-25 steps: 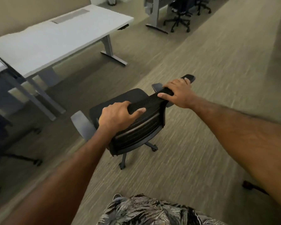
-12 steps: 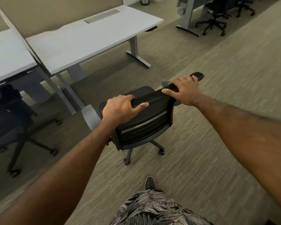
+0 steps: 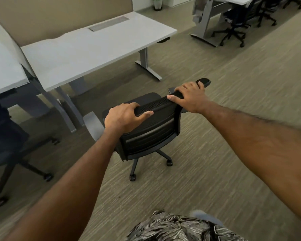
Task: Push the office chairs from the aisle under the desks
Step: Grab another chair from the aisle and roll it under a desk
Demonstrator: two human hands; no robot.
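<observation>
Chair (image 3: pixel 147 134) on carpet (image 3: pixel 215 171), before tabletop (image 3: pixel 87 53); second chair (image 3: pixel 5 141) left (partly under neighbouring tabletop (image 3: pixel 2 70)); more chairs (image 3: pixel 236 25) far right.

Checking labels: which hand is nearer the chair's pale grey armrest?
Left. The left hand grips the black office chair's backrest beside the pale grey armrest; the right hand grips the backrest's far end.

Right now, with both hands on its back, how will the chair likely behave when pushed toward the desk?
The chair should roll readily: it stands on casters, though the carpet probably adds drag. Pushed high, where the left hand and right hand grip the back's top edge, it may tip forward slightly or swivel. The back looks rigid.
</observation>
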